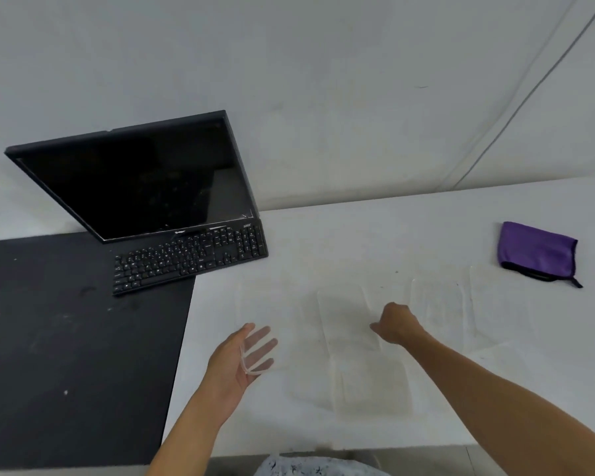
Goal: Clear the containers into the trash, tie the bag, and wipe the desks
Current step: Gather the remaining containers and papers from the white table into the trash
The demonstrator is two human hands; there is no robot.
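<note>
Containers [371, 383] of clear plastic lie near the front of the white surface [426, 228], almost invisible against it. To their left, a dark monitor [134, 187] and a keyboard [189, 259] sit where the black surface [66, 338] meets the white one. The left hand [234, 359] holds the leftmost container [268, 359] by its edge. Its thumb is on the near side, and the fingers [261, 341], only slightly bent, show through the plastic. The right hand [397, 324] sits at the right edge of the middle container [347, 321] with its fingers curled under. They are hidden behind the knuckles, so it is not possible to tell whether they grip anything. A further container [440, 310] lies just beyond it, and a folded purple cloth [536, 250] rests well apart at the far right. The step appears to be gathering the containers. It would go best if they were nested into one stack, held firmly by the rims and kept level so that no residue drips. Their outlines and number are hard to make out, as is whether they hold anything. No trash bag can be identified, and a speckled shape [306, 470] is cut off at the bottom edge.
</note>
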